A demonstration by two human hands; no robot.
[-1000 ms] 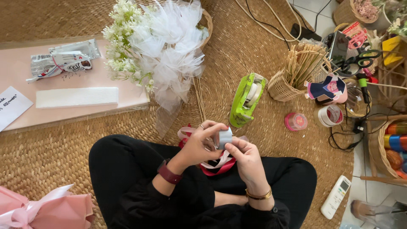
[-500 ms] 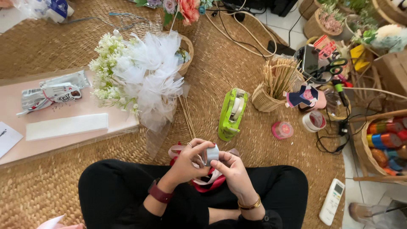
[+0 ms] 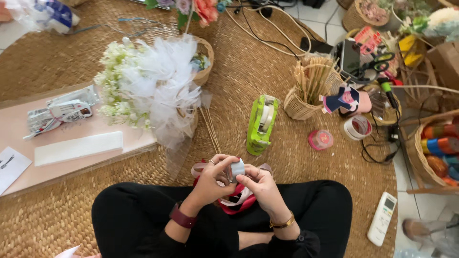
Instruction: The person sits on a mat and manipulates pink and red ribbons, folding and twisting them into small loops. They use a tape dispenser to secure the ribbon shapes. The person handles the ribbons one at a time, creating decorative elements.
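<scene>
I sit cross-legged on a woven straw mat [image 3: 267,71]. My left hand [image 3: 212,177] and my right hand [image 3: 260,187] meet over my lap, both gripping a small pale grey ribbon spool [image 3: 236,169]. Loops of red and pale pink ribbon [image 3: 236,201] hang beneath the hands. A green tape dispenser [image 3: 261,124] stands just beyond them on the mat. A white flower and tulle bouquet [image 3: 150,86] lies further back left.
A low pink board [image 3: 19,143] at left carries a white strip and a plastic packet. A wicker basket of sticks [image 3: 311,91], a pink tape roll [image 3: 321,139], a white tape roll [image 3: 357,127], scissors, cables and a basket of coloured spools [image 3: 437,153] crowd the right. A remote [image 3: 382,218] lies near my knee.
The view has tilted so everything sits a little lower and further left. My hands stay together on the spool, the fingers shifting slightly around it.
</scene>
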